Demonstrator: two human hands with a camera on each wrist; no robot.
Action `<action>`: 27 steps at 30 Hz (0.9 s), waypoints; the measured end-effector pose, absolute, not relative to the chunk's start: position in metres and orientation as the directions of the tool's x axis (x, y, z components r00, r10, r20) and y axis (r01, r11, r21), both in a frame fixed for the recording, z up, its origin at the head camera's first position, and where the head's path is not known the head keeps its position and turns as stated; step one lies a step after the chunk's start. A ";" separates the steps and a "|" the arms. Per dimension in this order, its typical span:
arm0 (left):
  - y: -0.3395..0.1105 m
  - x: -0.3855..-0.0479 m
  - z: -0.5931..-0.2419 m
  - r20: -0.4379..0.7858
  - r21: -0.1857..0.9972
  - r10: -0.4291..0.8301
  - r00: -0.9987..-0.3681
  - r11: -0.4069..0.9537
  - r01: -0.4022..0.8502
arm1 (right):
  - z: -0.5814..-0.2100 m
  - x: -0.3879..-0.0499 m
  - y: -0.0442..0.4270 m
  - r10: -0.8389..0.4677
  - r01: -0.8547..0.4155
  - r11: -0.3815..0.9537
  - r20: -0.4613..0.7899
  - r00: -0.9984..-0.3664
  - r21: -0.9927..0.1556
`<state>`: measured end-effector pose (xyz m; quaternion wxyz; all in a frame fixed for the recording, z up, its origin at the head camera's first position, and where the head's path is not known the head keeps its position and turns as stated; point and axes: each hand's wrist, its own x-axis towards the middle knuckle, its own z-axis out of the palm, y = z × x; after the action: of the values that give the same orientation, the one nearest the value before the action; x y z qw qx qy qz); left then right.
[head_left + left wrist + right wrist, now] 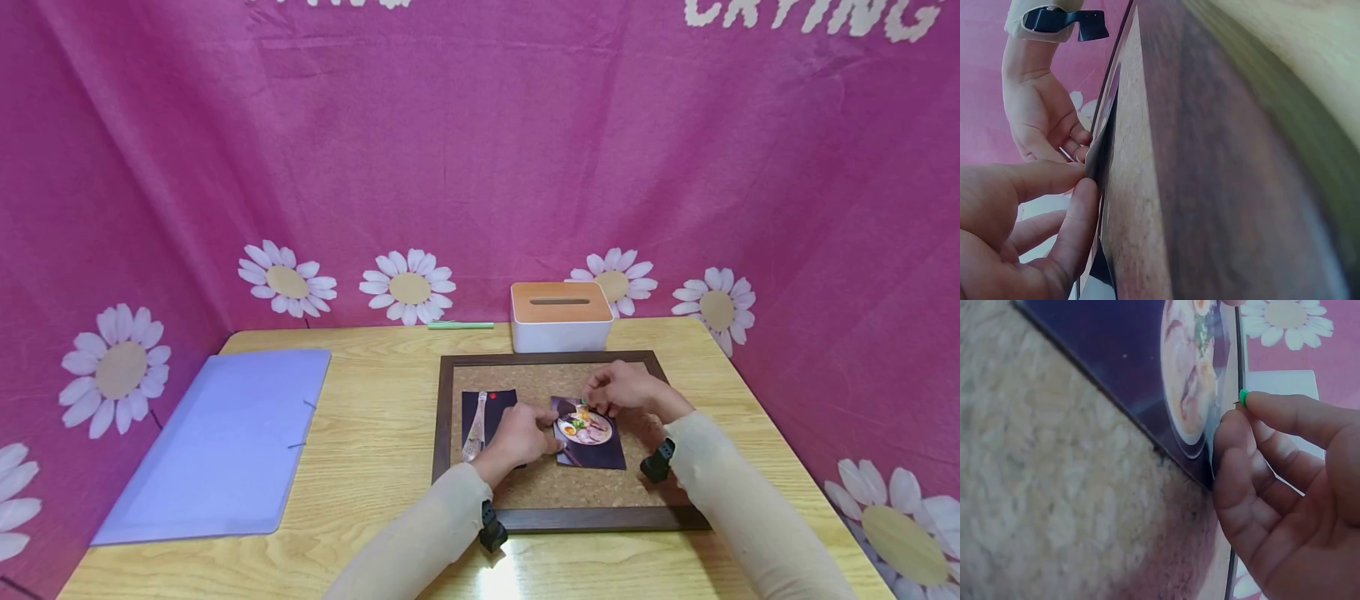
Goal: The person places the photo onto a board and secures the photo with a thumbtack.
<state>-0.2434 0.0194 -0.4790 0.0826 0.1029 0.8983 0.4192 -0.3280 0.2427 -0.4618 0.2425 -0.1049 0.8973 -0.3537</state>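
A photo of a bowl of noodle soup (585, 429) lies on a framed cork board (540, 492). My left hand (519, 435) presses its thumb and index fingertips, a little apart, at the photo's left edge, which bows up slightly in the left wrist view. Above the photo's upper part, my right hand (626, 390) pinches a green push pin (1244, 397) between thumb and finger. In the right wrist view the pin's bare point shows, clear of the photo. A second photo, of a fork (475, 429), lies left on the board, partly behind my left hand.
Behind the board stands a white tissue box (562, 336) with a wooden lid. A thin green stick-like object (460, 326) lies to its left. A translucent blue folder (217, 446) covers the table's left side. Pink cloth (450, 167) surrounds the table.
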 end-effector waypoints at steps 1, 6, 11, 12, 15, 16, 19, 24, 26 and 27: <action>0.020 -0.243 -0.479 -0.060 0.769 0.253 -0.966 0.629 0.117 | -0.462 -0.328 0.243 -0.356 -0.014 0.732 -0.364 -0.861 -0.681; 0.020 -0.242 -0.479 -0.051 0.765 0.253 -0.966 0.632 0.126 | -0.464 -0.327 0.242 -0.328 -0.003 0.758 -0.377 -0.866 -0.653; 0.021 -0.241 -0.478 -0.040 0.761 0.256 -0.966 0.634 0.137 | -0.465 -0.326 0.240 -0.304 -0.004 0.779 -0.373 -0.876 -0.627; 0.021 -0.240 -0.478 -0.039 0.760 0.257 -0.966 0.635 0.138 | -0.465 -0.326 0.239 -0.299 -0.002 0.782 -0.372 -0.879 -0.623; 0.021 -0.240 -0.477 -0.026 0.755 0.259 -0.965 0.638 0.151 | -0.465 -0.326 0.238 -0.287 -0.002 0.790 -0.367 -0.885 -0.613; 0.021 -0.240 -0.476 -0.021 0.753 0.261 -0.965 0.639 0.156 | -0.466 -0.326 0.237 -0.281 0.001 0.793 -0.367 -0.887 -0.610; 0.021 -0.239 -0.475 -0.002 0.741 0.267 -0.964 0.648 0.178 | -0.466 -0.327 0.235 -0.255 0.028 0.795 -0.375 -0.891 -0.606; 0.022 -0.239 -0.475 -0.010 0.731 0.265 -0.964 0.659 0.174 | -0.468 -0.328 0.235 -0.246 0.044 0.781 -0.371 -0.895 -0.623; 0.022 -0.239 -0.475 -0.025 0.732 0.259 -0.965 0.663 0.159 | -0.468 -0.328 0.236 -0.253 0.037 0.775 -0.363 -0.897 -0.631; 0.023 -0.239 -0.475 -0.032 0.732 0.256 -0.966 0.664 0.152 | -0.468 -0.328 0.236 -0.256 0.031 0.773 -0.358 -0.898 -0.633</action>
<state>-0.2389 0.0226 -0.4748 0.0664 0.1122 0.9097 0.3943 -0.3280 0.2358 -0.4682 0.2173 -0.0614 0.9162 -0.3311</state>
